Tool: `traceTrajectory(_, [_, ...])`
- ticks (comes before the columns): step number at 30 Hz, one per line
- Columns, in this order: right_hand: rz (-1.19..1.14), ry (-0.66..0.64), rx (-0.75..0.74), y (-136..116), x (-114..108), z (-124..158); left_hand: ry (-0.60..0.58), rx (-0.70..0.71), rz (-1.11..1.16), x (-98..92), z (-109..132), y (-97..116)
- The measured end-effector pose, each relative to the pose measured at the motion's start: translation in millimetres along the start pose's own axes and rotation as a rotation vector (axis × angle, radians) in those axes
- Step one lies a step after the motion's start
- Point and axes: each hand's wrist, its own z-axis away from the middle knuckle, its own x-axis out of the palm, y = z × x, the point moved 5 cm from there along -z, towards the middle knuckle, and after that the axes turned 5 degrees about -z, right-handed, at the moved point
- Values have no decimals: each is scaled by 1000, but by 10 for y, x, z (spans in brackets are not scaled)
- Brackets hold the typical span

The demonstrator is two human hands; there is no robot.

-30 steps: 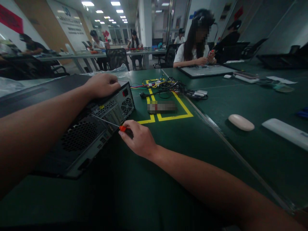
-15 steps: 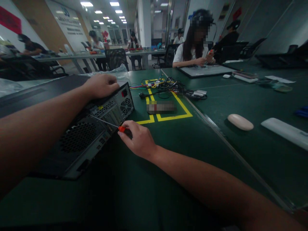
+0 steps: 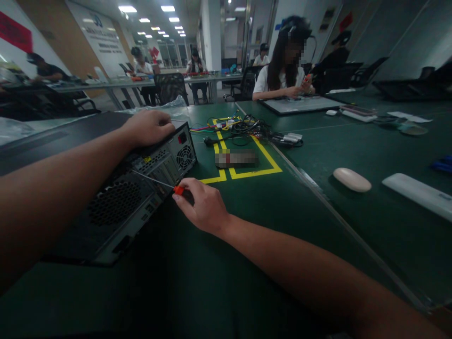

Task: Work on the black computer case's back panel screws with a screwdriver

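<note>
A black computer case [image 3: 165,162] lies at the left with its grey rear panel turned toward me, showing a power socket, a round fan grille and a large honeycomb vent. My left hand [image 3: 151,126] rests on the case's top near the rear edge, its fingers curled and partly hidden. Between thumb and fingers, my right hand [image 3: 203,203] pinches the orange handle of a screwdriver [image 3: 155,180]. The long thin shaft points left to the rear panel by the expansion slots. My left forearm is close to its tip, and I cannot tell exactly where the tip touches.
Beyond the case lies a tangle of cables [image 3: 252,126]. A blurred-out object [image 3: 236,159] sits within yellow tape [image 3: 254,174]. To the right are a pale oval object [image 3: 352,180] and a long white object [image 3: 416,193]. A co-worker [image 3: 282,70] sits across the table at a flat panel [image 3: 303,104].
</note>
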Motion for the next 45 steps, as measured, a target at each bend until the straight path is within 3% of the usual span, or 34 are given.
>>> traceTrajectory(45, [-18, -5, -8, 8, 18, -8, 19, -6, 17, 10, 2, 3])
